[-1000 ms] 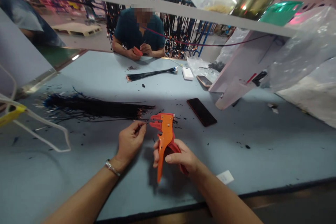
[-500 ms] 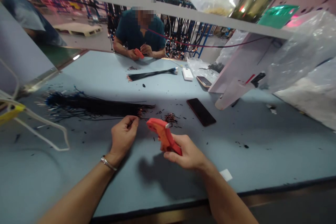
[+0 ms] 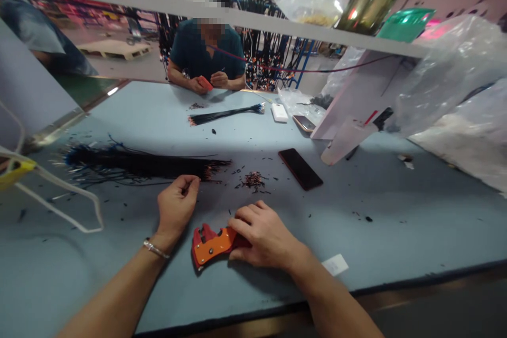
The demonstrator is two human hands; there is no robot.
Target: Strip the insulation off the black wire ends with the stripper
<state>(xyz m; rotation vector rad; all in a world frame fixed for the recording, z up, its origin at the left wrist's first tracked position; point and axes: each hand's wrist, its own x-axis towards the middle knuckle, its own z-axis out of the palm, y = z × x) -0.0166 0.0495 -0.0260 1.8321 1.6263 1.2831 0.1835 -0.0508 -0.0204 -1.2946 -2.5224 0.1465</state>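
My left hand (image 3: 177,207) is closed in a pinch at the right end of a bundle of black wires (image 3: 138,162). A thin black wire (image 3: 212,181) shows past its fingertips. The bundle has blue ends at the left and bare copper-coloured tips at the right. My right hand (image 3: 266,233) is wrapped over the handles of a red and orange wire stripper (image 3: 214,248), low over the table, its jaws pointing left. Just beyond that hand lies a small pile of stripped scraps (image 3: 253,179).
A dark phone (image 3: 301,168) lies right of the scraps. Across the table (image 3: 396,243) a co-worker (image 3: 206,53) holds a red tool near a smaller wire bundle (image 3: 225,114). A white wire frame (image 3: 91,211) stands at left; a shelf bar (image 3: 253,15) crosses above.
The wire stripper in my right hand has come down and left, turning from upright to lying sideways. My left hand keeps its pinch by the bundle; the view has shifted slightly.
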